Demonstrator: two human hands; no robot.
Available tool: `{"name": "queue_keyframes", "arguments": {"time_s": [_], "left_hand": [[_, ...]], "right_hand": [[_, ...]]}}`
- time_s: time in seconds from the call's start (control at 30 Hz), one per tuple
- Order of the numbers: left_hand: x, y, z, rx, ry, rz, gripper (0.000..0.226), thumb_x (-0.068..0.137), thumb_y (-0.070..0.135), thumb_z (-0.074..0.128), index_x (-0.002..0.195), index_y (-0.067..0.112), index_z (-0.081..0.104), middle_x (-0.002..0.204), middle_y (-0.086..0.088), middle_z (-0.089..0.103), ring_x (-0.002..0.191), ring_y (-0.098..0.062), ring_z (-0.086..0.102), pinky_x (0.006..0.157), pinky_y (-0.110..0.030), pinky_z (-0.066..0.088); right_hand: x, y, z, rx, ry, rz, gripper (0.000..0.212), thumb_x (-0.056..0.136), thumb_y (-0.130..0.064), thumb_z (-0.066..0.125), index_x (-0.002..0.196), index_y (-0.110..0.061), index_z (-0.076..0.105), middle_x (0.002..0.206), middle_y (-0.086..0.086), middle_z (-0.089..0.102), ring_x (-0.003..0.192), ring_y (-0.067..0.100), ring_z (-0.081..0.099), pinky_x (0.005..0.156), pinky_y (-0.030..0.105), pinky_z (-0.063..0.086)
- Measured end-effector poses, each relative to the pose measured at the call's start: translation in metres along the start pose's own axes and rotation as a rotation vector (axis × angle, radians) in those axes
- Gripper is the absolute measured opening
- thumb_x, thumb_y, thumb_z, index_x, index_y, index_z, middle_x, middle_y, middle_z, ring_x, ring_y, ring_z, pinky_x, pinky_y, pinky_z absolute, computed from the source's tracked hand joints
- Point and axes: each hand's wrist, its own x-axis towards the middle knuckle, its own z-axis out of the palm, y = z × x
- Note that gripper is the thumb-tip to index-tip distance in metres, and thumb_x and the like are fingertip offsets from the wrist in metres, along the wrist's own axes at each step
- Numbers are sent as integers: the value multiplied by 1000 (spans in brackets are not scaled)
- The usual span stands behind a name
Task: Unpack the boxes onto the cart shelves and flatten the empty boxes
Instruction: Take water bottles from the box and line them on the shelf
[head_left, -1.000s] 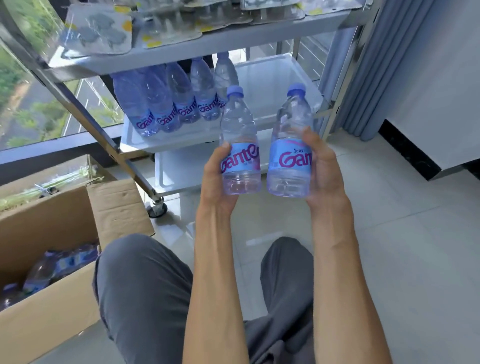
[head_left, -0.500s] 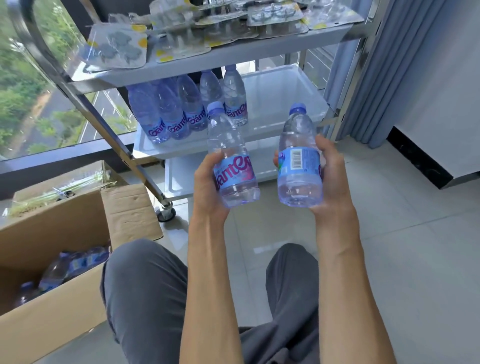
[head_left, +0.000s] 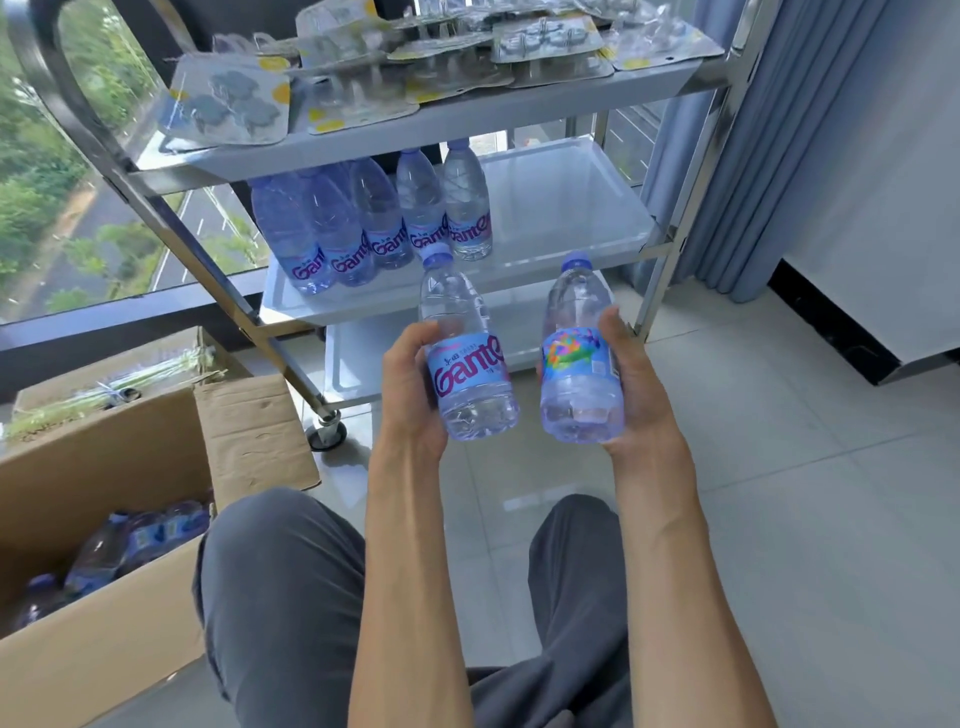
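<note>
Seated person before a three-shelf cart (head_left: 670, 244). The left hand (head_left: 410, 387) curls its fingers round one water bottle (head_left: 467, 358), tilted slightly left; the right hand (head_left: 631, 384) grips a second bottle (head_left: 579, 358), held upright. Both bottles hover just in front of the middle shelf's front edge. Five bottles (head_left: 374, 228) stand at that shelf's left end. Blister packs (head_left: 228, 104) cover the top shelf. An open cardboard box (head_left: 104, 467) on the floor at left holds more bottles (head_left: 130, 545).

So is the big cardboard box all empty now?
Not empty. The box is open, and several water bottles lie inside it.
</note>
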Motion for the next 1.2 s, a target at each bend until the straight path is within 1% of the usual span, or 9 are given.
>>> {"name": "queue_keyframes", "arguments": {"time_s": [0.13,0.3,0.47,0.6,0.73,0.8,0.87,1.0,1.2], "left_hand": [[1,1,-4,68,1,-46,41,84,41,63,94,3,73,79,-15,68,66,-27,66,61,-33,58],[4,-1,0,28,15,-49,39,89,40,56,96,3,65,74,-11,63,61,-22,62,57,-29,54],[8,-5,3,-29,57,9,36,85,33,51,92,-1,62,72,-13,61,59,-24,59,56,-28,52],[16,1,-3,72,37,89,33,80,31,53,88,2,66,73,-13,62,62,-25,62,58,-30,53],[24,11,-15,196,27,222,43,76,37,64,102,3,63,94,-20,61,84,-33,62,76,-44,52],[24,16,-14,226,66,287,53,69,38,70,106,4,57,101,-24,55,92,-38,57,83,-53,48],[19,18,-7,254,101,329,53,66,37,71,105,4,56,99,-23,54,91,-37,57,84,-57,48],[18,18,-4,316,49,402,43,70,33,70,98,3,57,95,-19,54,87,-32,58,77,-48,48],[23,10,-8,187,51,335,38,69,33,71,96,6,64,98,-22,63,91,-34,64,82,-47,54]], "right_hand": [[7,-5,1,80,129,-140,48,77,-45,71,103,-5,65,87,12,64,75,26,67,70,31,54],[1,-6,-3,8,37,-23,68,41,-47,96,92,-9,72,81,5,66,65,17,67,59,26,57],[9,-2,10,-66,44,-51,83,38,-45,96,104,-5,64,89,13,62,69,21,66,62,30,58],[19,8,16,32,-58,-40,65,43,-44,95,91,-7,70,77,9,67,66,20,68,60,30,58],[28,4,15,-92,-10,-118,25,83,-33,72,89,-9,76,85,9,70,74,22,69,67,34,58],[31,4,22,-103,27,-165,25,87,-28,63,96,-6,71,87,12,67,76,25,66,67,33,55],[28,6,28,-69,19,-159,42,78,-34,68,105,-2,62,90,14,61,77,25,63,68,32,53],[21,11,24,-125,-176,-54,62,66,-50,75,101,0,64,82,11,70,71,22,71,63,31,59],[25,1,18,-236,18,-244,32,91,-34,60,101,-5,70,91,17,67,81,32,65,72,40,54]]}}
